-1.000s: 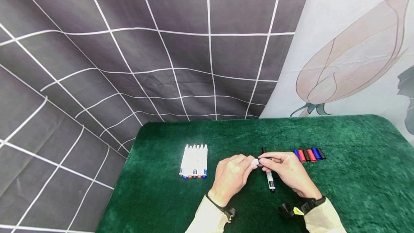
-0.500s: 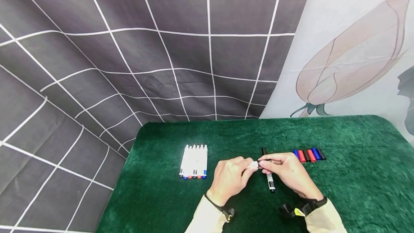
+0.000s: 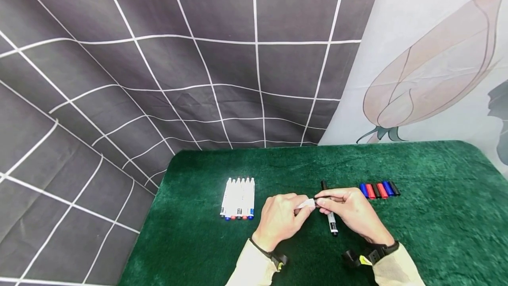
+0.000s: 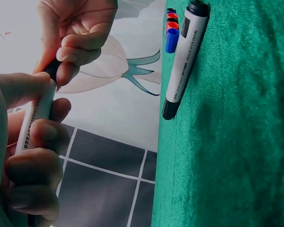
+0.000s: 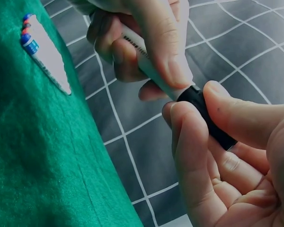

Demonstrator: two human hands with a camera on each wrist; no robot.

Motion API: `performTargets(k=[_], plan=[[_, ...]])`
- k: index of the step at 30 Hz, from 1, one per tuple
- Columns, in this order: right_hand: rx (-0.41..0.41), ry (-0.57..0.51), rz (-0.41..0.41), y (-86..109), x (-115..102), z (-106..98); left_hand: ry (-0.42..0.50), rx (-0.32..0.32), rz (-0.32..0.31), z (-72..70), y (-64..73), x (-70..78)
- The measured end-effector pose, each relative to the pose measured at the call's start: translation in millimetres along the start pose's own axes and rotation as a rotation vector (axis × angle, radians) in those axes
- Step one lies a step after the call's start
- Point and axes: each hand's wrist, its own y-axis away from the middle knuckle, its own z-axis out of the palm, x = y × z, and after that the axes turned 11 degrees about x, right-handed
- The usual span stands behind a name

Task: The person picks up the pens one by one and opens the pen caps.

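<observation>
My left hand [image 3: 279, 220] grips the white barrel of a whiteboard marker [image 5: 154, 71], fingers curled round it. At the marker's end, my right hand [image 3: 355, 212] pinches its black cap [image 5: 209, 117] between thumb and fingers. Cap and barrel meet in line in both wrist views, and the two hands nearly touch. The barrel's other end is mostly hidden in the left hand. Beneath the right hand lies another whiteboard marker [image 4: 183, 64], white with a black cap and black end, partly covered in the head view.
To the left, several white uncapped markers [image 3: 239, 198] lie side by side, their blue, red and black ends toward me. Loose blue, red and black caps [image 3: 379, 190] form a row at right. Green cloth [image 3: 190, 242] covers the table; a dark gridded curtain [image 3: 222, 65] hangs behind.
The left hand has shifted slightly left and down, and more of the white barrel shows between the hands. The right hand has hardly moved, still pinching the black cap.
</observation>
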Motion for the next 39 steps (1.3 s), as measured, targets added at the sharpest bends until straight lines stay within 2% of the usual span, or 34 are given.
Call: performTargets(k=[5,11,23,31,39], plan=[[0.008,0.042,-0.011,-0.3,1.6,1.5,0.05,-0.046,-0.047,-0.6,-0.3,-1.4],[0.006,0.073,-0.008,-1.2,3.5,2.4,0.064,-0.089,-0.071,-1.7,-0.9,-3.0],[-0.024,0.073,-0.029,-0.2,7.0,3.7,0.179,-0.245,-0.206,-9.5,-3.9,-5.1],[-0.038,0.089,-0.064,-0.7,8.2,3.5,0.226,-0.29,-0.251,-12.2,-3.7,-7.5],[-0.051,0.096,-0.092,-1.6,7.5,2.1,0.254,-0.307,-0.258,-15.6,-5.4,-8.0]])
